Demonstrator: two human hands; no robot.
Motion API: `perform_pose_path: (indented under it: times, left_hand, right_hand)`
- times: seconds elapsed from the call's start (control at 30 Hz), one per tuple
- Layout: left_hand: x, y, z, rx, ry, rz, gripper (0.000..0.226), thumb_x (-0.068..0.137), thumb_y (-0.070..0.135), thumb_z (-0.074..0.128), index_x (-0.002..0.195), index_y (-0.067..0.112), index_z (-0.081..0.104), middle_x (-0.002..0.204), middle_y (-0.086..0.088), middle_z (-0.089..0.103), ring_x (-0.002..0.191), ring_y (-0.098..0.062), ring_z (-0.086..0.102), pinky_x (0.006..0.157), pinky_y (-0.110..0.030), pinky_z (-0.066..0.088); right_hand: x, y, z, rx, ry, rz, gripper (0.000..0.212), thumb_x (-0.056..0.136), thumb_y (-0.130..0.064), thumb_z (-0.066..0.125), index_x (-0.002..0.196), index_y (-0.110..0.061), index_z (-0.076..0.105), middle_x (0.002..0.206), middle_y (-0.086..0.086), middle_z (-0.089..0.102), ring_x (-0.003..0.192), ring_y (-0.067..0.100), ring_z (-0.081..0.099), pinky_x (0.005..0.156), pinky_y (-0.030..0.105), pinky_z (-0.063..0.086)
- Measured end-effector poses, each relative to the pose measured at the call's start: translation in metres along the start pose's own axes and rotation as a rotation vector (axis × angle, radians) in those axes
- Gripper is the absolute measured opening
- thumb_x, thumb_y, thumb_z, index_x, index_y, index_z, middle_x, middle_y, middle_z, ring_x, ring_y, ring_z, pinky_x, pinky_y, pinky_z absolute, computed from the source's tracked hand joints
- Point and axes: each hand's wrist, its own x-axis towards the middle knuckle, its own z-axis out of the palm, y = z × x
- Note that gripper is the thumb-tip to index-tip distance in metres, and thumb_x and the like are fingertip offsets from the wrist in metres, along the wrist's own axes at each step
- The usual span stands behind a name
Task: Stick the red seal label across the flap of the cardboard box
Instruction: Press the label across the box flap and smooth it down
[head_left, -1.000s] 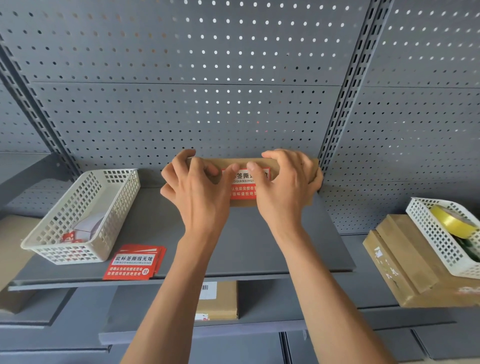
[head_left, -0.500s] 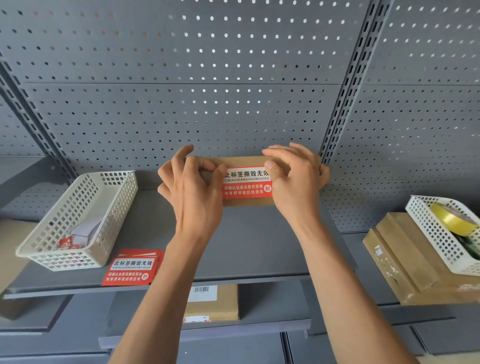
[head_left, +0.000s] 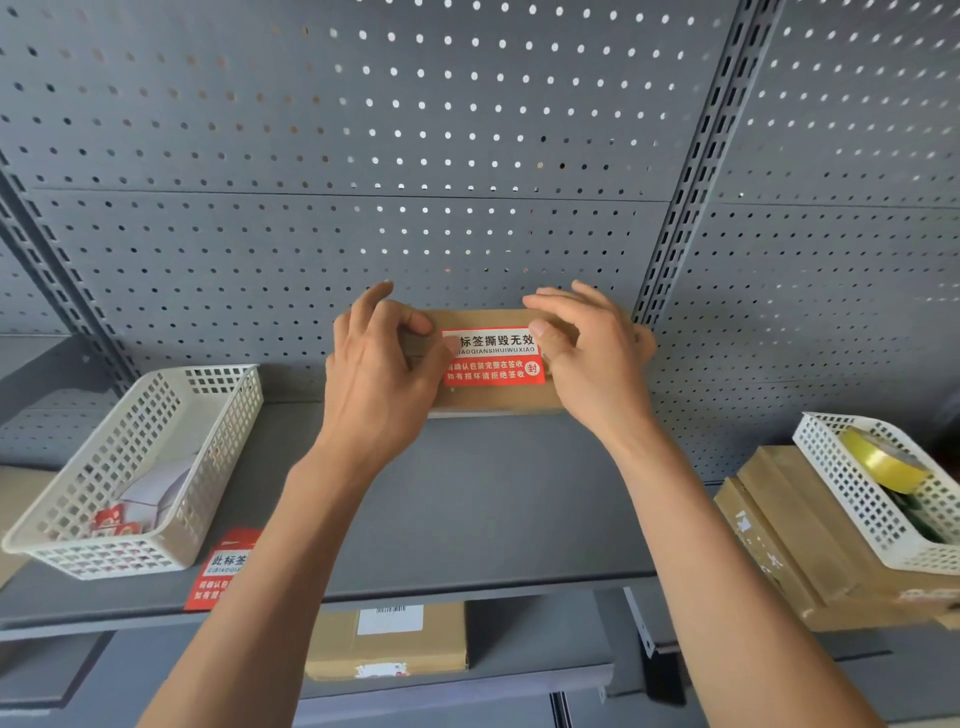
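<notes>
A brown cardboard box (head_left: 493, 400) stands on the grey shelf (head_left: 467, 509) against the pegboard wall. A red and white seal label (head_left: 491, 358) lies across its front face. My left hand (head_left: 382, 374) grips the box's left end, its thumb resting on the label's left edge. At the right end my right hand (head_left: 592, 358) holds the box, thumb beside the label's right edge. Both hands hide the box's ends.
A white perforated basket (head_left: 130, 467) with paper scraps sits left on the shelf, a stack of red labels (head_left: 223, 569) beside it. Right, another white basket (head_left: 878, 499) with a yellow tape roll (head_left: 883, 460) rests on flat cardboard (head_left: 789, 530). A taped box (head_left: 387, 642) lies on the lower shelf.
My hands have spread apart along the box, uncovering the whole label. My view has shifted slightly, so the basket and label stack sit lower left.
</notes>
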Motion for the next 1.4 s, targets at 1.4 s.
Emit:
perform_pose_path:
  times: [1.4]
  left_hand:
    - [0.017,-0.01,-0.002,0.059,-0.076,0.083,0.05,0.069,0.062,0.076,0.093,0.028,0.049,0.13,0.012,0.053,0.121,-0.017,0.043,0.095,-0.042,0.037]
  right_hand:
    - [0.006,-0.006,0.0,-0.184,-0.092,-0.096,0.044,0.083,-0.065,0.062,0.114,-0.033,0.058,0.109,-0.018,0.06,0.116,0.013,0.036,0.071,0.024,0.016]
